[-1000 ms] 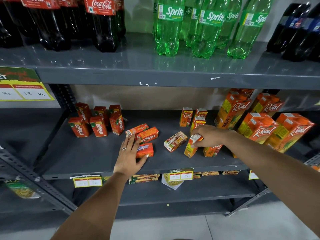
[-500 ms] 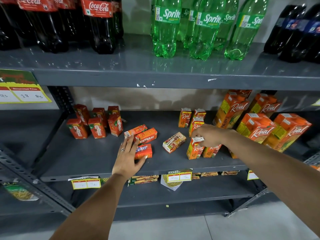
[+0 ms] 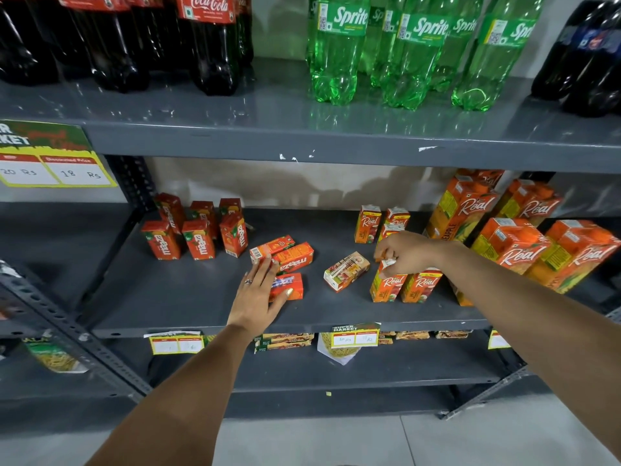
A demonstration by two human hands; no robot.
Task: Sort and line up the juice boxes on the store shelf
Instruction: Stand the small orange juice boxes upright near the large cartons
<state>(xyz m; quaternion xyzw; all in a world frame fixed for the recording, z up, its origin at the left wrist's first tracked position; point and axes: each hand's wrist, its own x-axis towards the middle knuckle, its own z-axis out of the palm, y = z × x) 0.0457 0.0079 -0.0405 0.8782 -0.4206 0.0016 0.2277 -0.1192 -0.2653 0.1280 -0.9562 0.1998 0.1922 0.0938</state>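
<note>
The right hand is curled over the top of an upright small Real juice box, its grip pinched shut on the white top flap. That box stands on the middle shelf near the front edge, touching a second upright Real box just right of it, under the forearm. The left hand lies flat with fingers spread and grip wide apart; its thumb tip touches the front of a fallen red Maaza box, and its fingertips reach the ends of two more fallen Maaza boxes lying side by side behind it. It clasps nothing.

Taking the held Real box as landmark: just left of it a pale juice box lies on its side, between the two hands. Behind it three more small Real boxes stand upright, partly hidden by the right hand. To the right and behind stand large Real cartons, several leaning. Far left, near the shelf's back, a cluster of upright Maaza boxes stands in two loose rows. Above, the upper shelf carries Coca-Cola bottles, Sprite bottles and dark bottles at the right end. Below, price tags hang from the middle shelf's front lip.
</note>
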